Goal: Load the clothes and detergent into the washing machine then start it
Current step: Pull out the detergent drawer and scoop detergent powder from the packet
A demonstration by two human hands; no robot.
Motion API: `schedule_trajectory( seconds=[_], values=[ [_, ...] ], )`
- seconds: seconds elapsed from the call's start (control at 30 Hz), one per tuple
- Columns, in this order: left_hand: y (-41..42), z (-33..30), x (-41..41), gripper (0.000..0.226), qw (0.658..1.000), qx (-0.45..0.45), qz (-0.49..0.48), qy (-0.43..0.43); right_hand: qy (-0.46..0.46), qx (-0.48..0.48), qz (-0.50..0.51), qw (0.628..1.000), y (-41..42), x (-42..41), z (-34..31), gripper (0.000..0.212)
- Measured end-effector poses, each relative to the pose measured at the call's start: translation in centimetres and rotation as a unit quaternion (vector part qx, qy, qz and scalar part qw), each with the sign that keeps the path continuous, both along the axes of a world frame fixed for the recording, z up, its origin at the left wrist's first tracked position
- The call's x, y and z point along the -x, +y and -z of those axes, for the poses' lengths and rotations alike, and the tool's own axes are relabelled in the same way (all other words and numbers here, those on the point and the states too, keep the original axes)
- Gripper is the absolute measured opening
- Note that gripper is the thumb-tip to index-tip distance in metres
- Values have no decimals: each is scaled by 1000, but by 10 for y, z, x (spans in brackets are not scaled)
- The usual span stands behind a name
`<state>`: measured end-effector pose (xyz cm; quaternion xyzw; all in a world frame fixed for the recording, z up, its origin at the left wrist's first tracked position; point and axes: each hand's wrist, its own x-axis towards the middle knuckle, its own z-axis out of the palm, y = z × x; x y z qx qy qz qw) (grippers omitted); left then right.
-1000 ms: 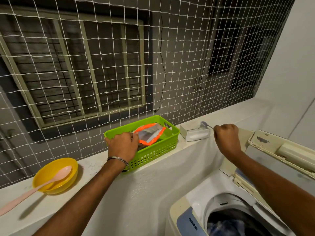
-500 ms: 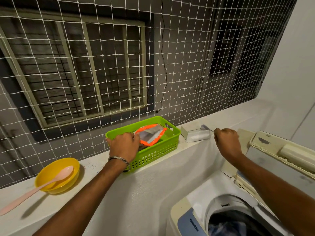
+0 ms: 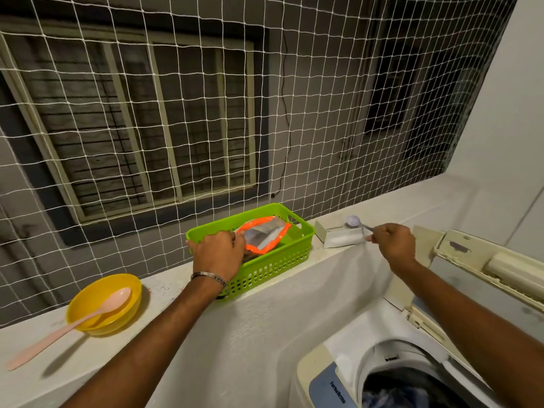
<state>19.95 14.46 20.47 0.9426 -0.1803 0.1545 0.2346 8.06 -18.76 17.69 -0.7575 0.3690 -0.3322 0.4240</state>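
- The left hand (image 3: 218, 252) lies over the near left corner of the one green basket (image 3: 273, 260), fingers curled over its rim and gripping it; a metal bangle (image 3: 210, 280) circles the wrist.
- The right hand (image 3: 393, 242) pinches the handle of one small metal spoon (image 3: 357, 223), fingers curled tight round it. The spoon's bowl carries a heap of pale powder and hangs just above the one small white tray (image 3: 341, 238).
- That tray sits on the ledge (image 3: 164, 290), just beside the basket's right end, with white powder lying in it.
- One detergent pouch (image 3: 263, 234), orange-edged with a silvery face, lies inside the basket; the left fingertips reach its near corner, though I cannot tell whether they touch it.
- One washing machine (image 3: 368, 375) stands below the ledge at lower right, its lid (image 3: 494, 269) raised; dark clothes (image 3: 394, 393) show inside the drum.
- One yellow bowl (image 3: 103, 304) sits on the ledge at left, well apart from the basket, with one pink spoon (image 3: 70, 326) resting in it, the handle trailing out onto the ledge.
- A white net (image 3: 206, 113) spans the opening behind the ledge.
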Motion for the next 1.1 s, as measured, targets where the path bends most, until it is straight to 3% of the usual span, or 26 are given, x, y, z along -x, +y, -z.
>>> schedule_trajectory(
  seconds=[0.07,0.13,0.3,0.43,0.67,0.77,0.9,1.1],
  values=[
    [-1,0,0,50,1000,-2,-2,0,-82,-246,-37,965,9,-1,-10,14],
    [-1,1,-1,49,1000,-1,-5,1,-94,-350,-79,929,19,2,-20,12],
    [0,1,-2,49,1000,5,-4,6,-108,-426,-163,884,54,10,-41,11],
    [1,-1,-1,49,1000,7,1,5,-80,-409,-220,882,83,15,-62,13],
    [2,-2,0,48,1000,-3,1,-1,-4,-172,-298,939,141,3,-78,16],
    [2,-1,0,48,1000,-5,0,-8,45,56,-280,957,153,-19,-73,25],
    [3,-1,-1,47,1000,11,26,-3,124,313,-226,914,171,-42,-62,18],
    [3,-5,-5,45,997,38,71,19,211,448,-205,844,198,-61,-55,15]
  ],
)
